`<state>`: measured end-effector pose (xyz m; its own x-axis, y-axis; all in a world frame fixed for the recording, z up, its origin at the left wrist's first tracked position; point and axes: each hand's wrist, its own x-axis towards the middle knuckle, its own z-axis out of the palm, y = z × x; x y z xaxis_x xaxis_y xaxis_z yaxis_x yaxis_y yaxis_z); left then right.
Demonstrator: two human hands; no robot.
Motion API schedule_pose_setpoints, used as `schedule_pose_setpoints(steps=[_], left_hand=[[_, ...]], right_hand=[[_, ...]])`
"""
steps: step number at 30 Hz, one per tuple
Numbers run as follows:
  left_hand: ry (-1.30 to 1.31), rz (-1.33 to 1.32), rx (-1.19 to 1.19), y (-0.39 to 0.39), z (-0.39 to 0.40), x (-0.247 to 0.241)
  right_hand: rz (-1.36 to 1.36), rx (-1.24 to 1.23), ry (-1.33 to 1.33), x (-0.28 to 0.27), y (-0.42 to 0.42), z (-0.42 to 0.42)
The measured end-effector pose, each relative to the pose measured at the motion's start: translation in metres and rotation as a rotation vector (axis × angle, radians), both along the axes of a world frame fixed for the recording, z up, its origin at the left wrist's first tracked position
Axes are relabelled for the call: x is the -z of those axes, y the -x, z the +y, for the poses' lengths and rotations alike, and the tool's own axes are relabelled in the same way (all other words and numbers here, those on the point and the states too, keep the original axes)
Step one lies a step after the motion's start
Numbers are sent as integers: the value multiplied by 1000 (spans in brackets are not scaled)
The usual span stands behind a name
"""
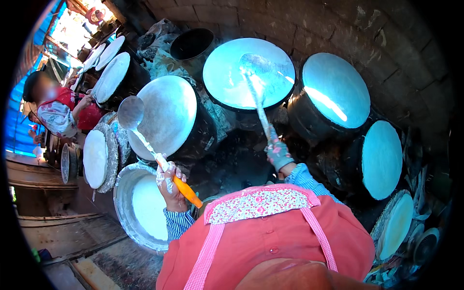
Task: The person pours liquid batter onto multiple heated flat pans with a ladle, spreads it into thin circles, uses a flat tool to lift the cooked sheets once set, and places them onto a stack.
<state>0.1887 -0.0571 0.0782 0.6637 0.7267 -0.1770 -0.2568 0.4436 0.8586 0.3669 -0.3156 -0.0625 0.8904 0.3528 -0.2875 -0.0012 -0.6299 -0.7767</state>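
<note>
My left hand [173, 183], smeared with white batter, grips the orange handle of a metal ladle [131, 112]. Its round bowl is raised at the near-left rim of a pale round pot top [165, 116]. Below that hand stands a wide basin [123, 214] of white liquid. My right hand [278, 152], in a patterned glove, is closed around the long handle of a second tool, a broad-headed ladle or paddle [259, 65]. The head of this tool rests on or just over the wet white surface of the middle pot [224, 72].
Around me stand more dark pots with pale round tops, such as the right pot [335, 87] and far-right pot [382, 161]. An open dark pot [192, 43] stands by the block wall [326, 21]. Another person [59, 108] works at left. Woven trays [108, 159] stand at left.
</note>
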Motion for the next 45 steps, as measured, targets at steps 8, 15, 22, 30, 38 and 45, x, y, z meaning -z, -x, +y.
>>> schedule_pose_setpoints(steps=[8, 15, 22, 30, 38, 45], left_hand=[[27, 47, 3, -21, -30, -2], [25, 86, 55, -39, -48, 0], [41, 194, 133, -54, -61, 6], [-94, 401, 515, -92, -71, 8], [-549, 668, 1027, -219, -95, 28], [-459, 678, 1006, -310, -84, 29]], right_hand=[[437, -53, -426, -34, -1, -21], [258, 81, -182, -41, -63, -75], [359, -143, -129, -33, -42, -83], [326, 65, -282, 4, -174, -106], [412, 41, -355, -112, -215, -103], [342, 160, -838, -137, -159, -134]])
